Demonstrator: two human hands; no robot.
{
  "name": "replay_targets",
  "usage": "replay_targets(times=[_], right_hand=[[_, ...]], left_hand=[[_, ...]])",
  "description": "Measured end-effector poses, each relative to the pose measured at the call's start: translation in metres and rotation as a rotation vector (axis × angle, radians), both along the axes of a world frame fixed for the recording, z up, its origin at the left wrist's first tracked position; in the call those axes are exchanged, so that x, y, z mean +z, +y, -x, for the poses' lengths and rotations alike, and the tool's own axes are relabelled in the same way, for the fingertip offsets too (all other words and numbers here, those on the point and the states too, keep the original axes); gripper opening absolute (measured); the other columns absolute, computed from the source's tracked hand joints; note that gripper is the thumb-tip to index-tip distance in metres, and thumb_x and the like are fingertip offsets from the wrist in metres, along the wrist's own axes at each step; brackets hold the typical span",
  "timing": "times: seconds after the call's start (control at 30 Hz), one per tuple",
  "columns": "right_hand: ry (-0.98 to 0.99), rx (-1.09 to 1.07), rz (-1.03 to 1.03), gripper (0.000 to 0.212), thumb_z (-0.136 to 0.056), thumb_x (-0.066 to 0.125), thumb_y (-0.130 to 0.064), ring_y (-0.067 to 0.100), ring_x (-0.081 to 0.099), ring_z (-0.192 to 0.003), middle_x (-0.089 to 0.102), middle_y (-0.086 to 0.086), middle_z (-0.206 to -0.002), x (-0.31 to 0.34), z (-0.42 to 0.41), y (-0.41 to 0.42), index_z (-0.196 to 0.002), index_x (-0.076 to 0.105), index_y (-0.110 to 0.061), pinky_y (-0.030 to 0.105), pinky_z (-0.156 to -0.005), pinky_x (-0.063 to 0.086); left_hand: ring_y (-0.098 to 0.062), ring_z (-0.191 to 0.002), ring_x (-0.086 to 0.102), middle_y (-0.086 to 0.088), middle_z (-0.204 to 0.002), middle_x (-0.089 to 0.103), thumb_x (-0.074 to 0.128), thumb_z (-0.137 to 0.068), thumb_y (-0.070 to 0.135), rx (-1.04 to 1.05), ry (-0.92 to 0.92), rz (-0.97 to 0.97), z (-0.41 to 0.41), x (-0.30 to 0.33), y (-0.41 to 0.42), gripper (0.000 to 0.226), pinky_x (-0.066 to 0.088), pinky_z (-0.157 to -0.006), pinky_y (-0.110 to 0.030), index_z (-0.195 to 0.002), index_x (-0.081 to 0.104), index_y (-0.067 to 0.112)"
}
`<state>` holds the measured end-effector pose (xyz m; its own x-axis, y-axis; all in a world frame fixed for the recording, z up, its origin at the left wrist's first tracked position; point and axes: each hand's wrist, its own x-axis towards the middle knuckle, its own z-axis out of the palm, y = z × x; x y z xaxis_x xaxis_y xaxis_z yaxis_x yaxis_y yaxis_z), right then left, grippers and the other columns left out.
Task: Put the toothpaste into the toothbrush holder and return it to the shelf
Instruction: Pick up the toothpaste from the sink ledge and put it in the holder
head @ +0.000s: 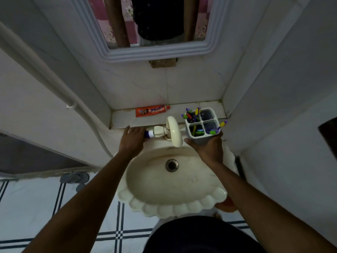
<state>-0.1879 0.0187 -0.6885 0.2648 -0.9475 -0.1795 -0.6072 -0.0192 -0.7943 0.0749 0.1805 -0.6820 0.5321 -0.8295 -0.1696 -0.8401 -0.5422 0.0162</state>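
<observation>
An orange-red toothpaste tube [152, 111] lies flat on the tiled shelf [125, 118] against the back wall, cap pointing right. My right hand [207, 149] grips the bottom of a white four-compartment toothbrush holder [201, 125] with several purple, green and yellow brushes in it, held above the sink's right rear corner, in front of the shelf. My left hand [132, 138] is below the shelf's front edge, fingers spread, palm down beside the tap's handle, holding nothing. The tube is a short way beyond and to the right of its fingertips.
A cream tap [173, 130] with a curved spout stands between my hands above the scalloped cream sink [173, 203]. A mirror [151, 24] hangs on the wall above. Tiled walls close in left and right. A white pipe [54, 84] runs down the left wall.
</observation>
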Motion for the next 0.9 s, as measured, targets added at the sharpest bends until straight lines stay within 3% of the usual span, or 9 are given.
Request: replay_targets(times=[0.07,0.13,0.23,0.37,0.53,0.6,0.7,0.77,0.9], right_hand=[[-0.046,0.009,-0.007,0.148,-0.051,0.105,-0.074,0.033,0.062,-0.147,0.064,0.011,-0.157,0.002,0.004,0.001,-0.162,0.033,-0.008,0.048,-0.109,0.061],[-0.106,0.028,-0.025,0.145,-0.052,0.104,-0.076,0.028,0.063,-0.146,0.063,0.006,-0.158,0.006,0.009,0.004,-0.162,0.032,-0.013,0.048,-0.113,0.059],[-0.173,0.050,-0.052,0.140,-0.055,0.103,-0.077,0.022,0.065,-0.142,0.063,0.000,-0.156,0.012,0.018,0.004,-0.161,0.032,-0.018,0.049,-0.116,0.059],[-0.196,0.074,-0.070,0.138,-0.057,0.101,-0.076,0.025,0.067,-0.139,0.062,0.000,-0.156,0.025,0.036,-0.002,-0.163,0.029,-0.025,0.050,-0.114,0.060],[-0.154,0.129,-0.076,0.121,-0.061,0.100,-0.074,0.025,0.069,-0.133,0.066,-0.001,-0.146,0.027,0.031,0.012,-0.155,0.039,-0.028,0.048,-0.111,0.060],[-0.161,0.128,-0.078,0.119,-0.063,0.102,-0.071,0.023,0.070,-0.131,0.067,-0.002,-0.146,0.032,0.035,0.009,-0.154,0.040,-0.026,0.046,-0.109,0.061],[-0.165,0.144,-0.083,0.121,-0.065,0.101,-0.069,0.024,0.069,-0.133,0.066,0.001,-0.150,0.038,0.036,0.004,-0.158,0.038,-0.023,0.047,-0.111,0.061],[-0.171,0.149,-0.094,0.122,-0.066,0.102,-0.068,0.026,0.070,-0.135,0.066,0.002,-0.150,0.040,0.037,0.002,-0.158,0.038,-0.020,0.048,-0.111,0.061],[-0.168,0.158,-0.110,0.125,-0.067,0.101,-0.069,0.028,0.069,-0.137,0.065,0.005,-0.152,0.042,0.036,0.000,-0.161,0.036,-0.016,0.051,-0.111,0.061]], left_hand=[[-0.033,-0.120,0.070,-0.010,-0.131,0.073,0.056,-0.110,0.035,0.145,0.138,0.144,0.002,0.006,0.008,0.035,0.046,-0.118,-0.053,-0.142,0.053,0.021],[-0.030,-0.083,0.076,-0.009,-0.109,0.075,0.049,-0.110,0.055,0.290,0.329,0.294,0.010,0.022,0.014,0.043,0.064,-0.080,-0.048,-0.138,0.048,0.022],[-0.022,-0.055,0.074,-0.007,-0.086,0.073,0.050,-0.102,0.072,0.412,0.638,0.541,0.024,0.062,0.010,0.050,0.063,-0.047,-0.038,-0.135,0.047,0.034],[-0.017,-0.068,0.078,-0.002,-0.088,0.077,0.066,-0.098,0.065,0.343,0.767,0.759,0.052,0.130,-0.025,0.038,0.059,-0.047,-0.028,-0.123,0.061,0.036],[-0.016,-0.083,0.079,0.005,-0.118,0.068,0.078,-0.097,0.045,0.116,0.755,0.503,0.065,0.172,-0.064,0.062,0.065,-0.067,-0.029,-0.152,0.054,0.029],[-0.017,-0.078,0.079,0.006,-0.119,0.069,0.081,-0.096,0.036,0.004,0.630,0.394,0.080,0.183,-0.083,0.061,0.067,-0.071,-0.033,-0.151,0.057,0.028],[-0.021,-0.091,0.074,-0.001,-0.120,0.076,0.084,-0.092,0.034,-0.089,0.369,0.261,0.097,0.185,-0.108,0.045,0.065,-0.088,-0.046,-0.134,0.071,0.024],[-0.025,-0.102,0.072,-0.005,-0.119,0.077,0.084,-0.089,0.038,-0.106,0.231,0.206,0.106,0.179,-0.121,0.039,0.062,-0.090,-0.044,-0.125,0.075,0.024],[-0.028,-0.105,0.072,-0.006,-0.118,0.076,0.081,-0.092,0.033,-0.112,0.193,0.264,0.116,0.170,-0.140,0.033,0.061,-0.086,-0.042,-0.122,0.073,0.022]])
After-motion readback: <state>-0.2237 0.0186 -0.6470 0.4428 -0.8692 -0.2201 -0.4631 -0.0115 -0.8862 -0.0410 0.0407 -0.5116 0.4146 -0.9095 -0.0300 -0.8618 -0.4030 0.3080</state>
